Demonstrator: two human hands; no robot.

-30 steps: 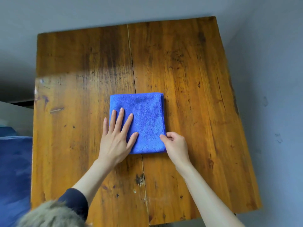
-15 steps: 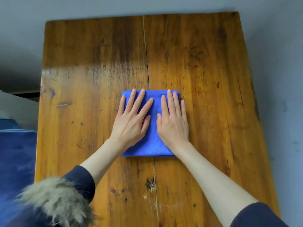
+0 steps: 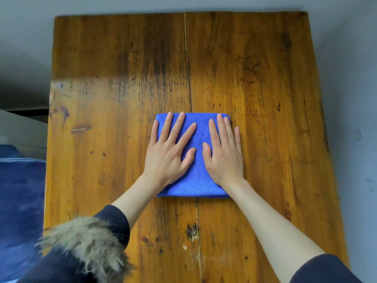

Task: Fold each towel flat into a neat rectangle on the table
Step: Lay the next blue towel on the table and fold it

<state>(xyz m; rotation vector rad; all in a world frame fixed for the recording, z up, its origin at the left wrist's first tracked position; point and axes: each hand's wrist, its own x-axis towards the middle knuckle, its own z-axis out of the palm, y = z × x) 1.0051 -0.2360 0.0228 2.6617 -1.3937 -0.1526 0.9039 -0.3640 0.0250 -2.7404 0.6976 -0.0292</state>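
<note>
On the folded towel (image 3: 196, 176), both palms lie flat.

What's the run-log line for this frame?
stage: pressing fold flat | blue towel: folded rectangle on wooden table | left hand: palm down on towel | right hand: palm down on towel

The bench (image 3: 114, 111) is wood, two broad planks with a seam down the middle, amber-varnished and glossy, with a pale sheen across its left half; the grain is dark-streaked, scratched and pitted, with a chipped knot low on the seam. The towel (image 3: 195, 180) is blue cloth, matt, with a fine fuzzy nap. At lower left of the frame, a fur trim (image 3: 85, 242) looks shaggy and coarse against smooth dark sleeve (image 3: 116, 219) fabric.
</note>
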